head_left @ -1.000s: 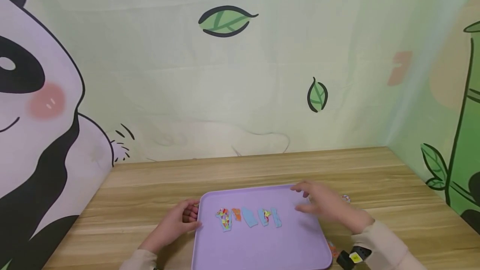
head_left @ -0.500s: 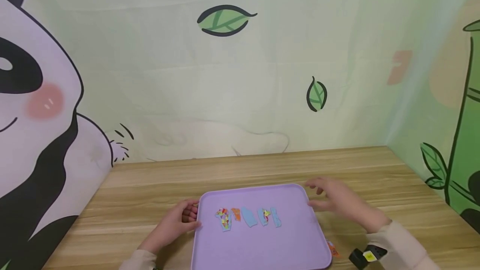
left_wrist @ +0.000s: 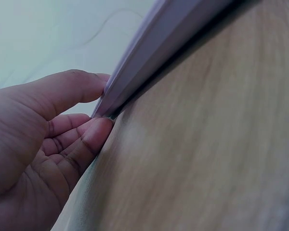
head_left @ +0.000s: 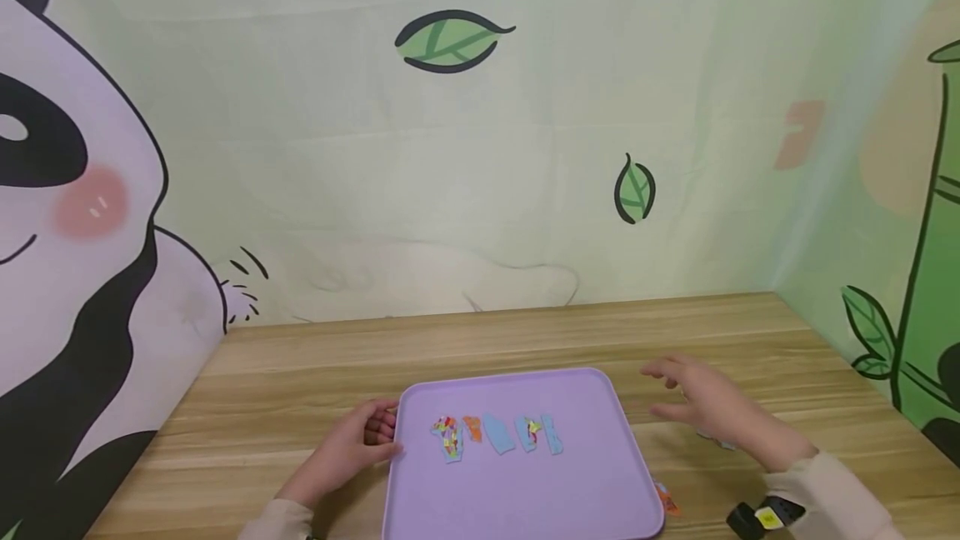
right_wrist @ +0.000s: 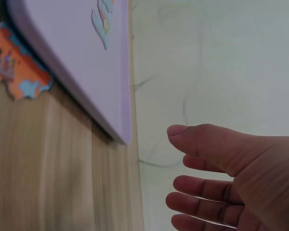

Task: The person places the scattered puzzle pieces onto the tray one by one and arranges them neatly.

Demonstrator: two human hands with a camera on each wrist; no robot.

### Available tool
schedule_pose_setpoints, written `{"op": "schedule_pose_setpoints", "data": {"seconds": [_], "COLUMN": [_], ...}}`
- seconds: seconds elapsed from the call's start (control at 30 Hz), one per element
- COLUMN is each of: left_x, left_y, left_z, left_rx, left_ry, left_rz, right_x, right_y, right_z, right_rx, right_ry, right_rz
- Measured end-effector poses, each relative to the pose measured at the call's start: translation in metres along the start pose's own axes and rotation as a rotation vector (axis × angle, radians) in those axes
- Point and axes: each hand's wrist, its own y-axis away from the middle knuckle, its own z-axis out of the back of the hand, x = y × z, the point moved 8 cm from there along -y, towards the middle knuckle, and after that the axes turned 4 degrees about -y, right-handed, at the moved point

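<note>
Left hand: at the tray's left edge; the left hand (head_left: 352, 440) grips the rim narrowly between thumb and curled fingers, knuckles close to the tabletop.
Right hand: wide; the right hand (head_left: 701, 402) hangs above the tabletop to the right of the tray, apart from it, thumb well away from the spread fingers, tips toward the tray.
Tray: light purple tray (head_left: 517, 502), rounded corners, flat on the tabletop between both hands, near edge cut off by the frame.
Pieces on tray: a row across the far half, left to right: multicolored piece (head_left: 450, 440) edged in blue (could be two touching, too small to tell); small orange piece (head_left: 472, 428); plain blue piece (head_left: 498, 433); blue-and-yellow piece (head_left: 528, 433); narrow blue piece (head_left: 552, 434).
Piece by tray: orange-and-blue piece (right_wrist: 21, 67) on the tabletop at the tray's right side, near the close corner, partly covered by the rim.
Piece under arm: pale blue piece (head_left: 723, 443) on the tabletop, mostly hidden behind the right hand and wrist.
Tabletop: wood-grain tabletop (head_left: 300, 365).
Wall: pale green wall (head_left: 525, 148) with a painted panda (head_left: 105, 132) and leaves.
Sleeves: light beige; black wrist camera (head_left: 750, 519) on the right.
</note>
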Motion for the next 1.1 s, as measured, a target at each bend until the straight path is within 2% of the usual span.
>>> {"op": "schedule_pose_setpoints", "data": {"seconds": [0.47, 0.63, 0.9, 1.1], "left_x": [0.0, 0.0, 0.002, 0.001], "left_y": [0.0, 0.0, -0.001, -0.001], "left_z": [0.002, 0.001, 0.0, 0.0], "left_rx": [-0.014, -0.013, -0.011, -0.011], "left_ry": [-0.022, -0.018, -0.01, -0.013], "left_rz": [-0.014, -0.013, -0.008, -0.011], "right_x": [-0.026, -0.033, -0.043, -0.053], "right_y": [0.017, 0.021, 0.026, 0.027], "right_z": [0.002, 0.001, 0.0, -0.003], "right_rx": [-0.05, -0.032, -0.019, 0.016], "right_ry": [0.022, 0.022, 0.082, 0.066], "right_rz": [0.039, 0.015, -0.01, -0.035]}}
